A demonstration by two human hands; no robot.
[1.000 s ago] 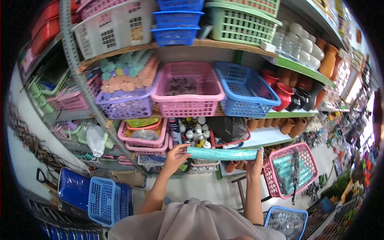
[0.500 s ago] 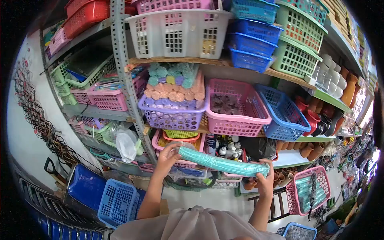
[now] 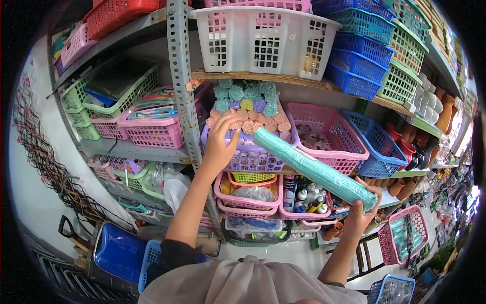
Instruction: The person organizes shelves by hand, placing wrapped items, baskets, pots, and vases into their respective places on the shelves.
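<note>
A long teal bundle (image 3: 311, 169), ribbed lengthwise and wrapped in shiny clear plastic, slants from the middle of the view down to the right. My right hand (image 3: 363, 202) grips its lower end, fingers wrapped round it. Its upper end reaches the purple basket (image 3: 253, 159) on the shelf. At that basket, my left hand (image 3: 223, 138) has its fingers stretched out over the peach rolls (image 3: 252, 125); whether they touch is hard to tell. More teal rolls (image 3: 235, 92) lie on top of the peach ones, with yellow and purple ends among them.
Right of the purple basket stand a pink basket (image 3: 324, 134) and a blue basket (image 3: 372, 144). A white basket (image 3: 243, 43) sits on the shelf above. A perforated metal post (image 3: 183, 86) rises at left. More teal bundles fill a pink basket (image 3: 390, 243) at lower right.
My left hand has let go of the teal bundle and moved up to the purple basket. The bundle, held only by my right hand, has tilted, its left end higher. The view has moved closer to the shelf.
</note>
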